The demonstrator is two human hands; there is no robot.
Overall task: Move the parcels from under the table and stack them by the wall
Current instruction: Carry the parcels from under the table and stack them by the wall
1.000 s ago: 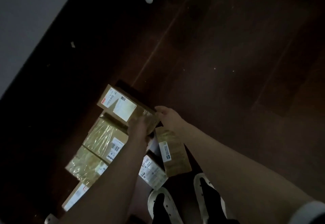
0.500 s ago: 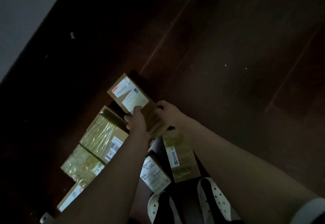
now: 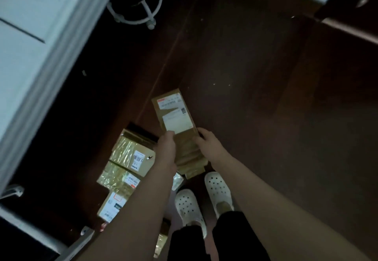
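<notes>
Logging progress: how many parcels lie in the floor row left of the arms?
3: far parcel, middle parcel, near parcel, end to end. The left arm may hide more.

The scene is dim and underexposed. The dark floor (image 3: 266,117) swallows detail and falls to near black beneath the table (image 3: 30,35). The pale table top is the brightest area, softly and evenly lit, with a bluish cast. Glossy tape on the floor parcels (image 3: 126,154) throws yellowish glare. The white labels on the held parcel (image 3: 176,115) read bright, but their print is smeared and unreadable. Edges are soft throughout, with grain in the shadows, which are diffuse. Straight lines bow near the borders from the wide lens.
</notes>
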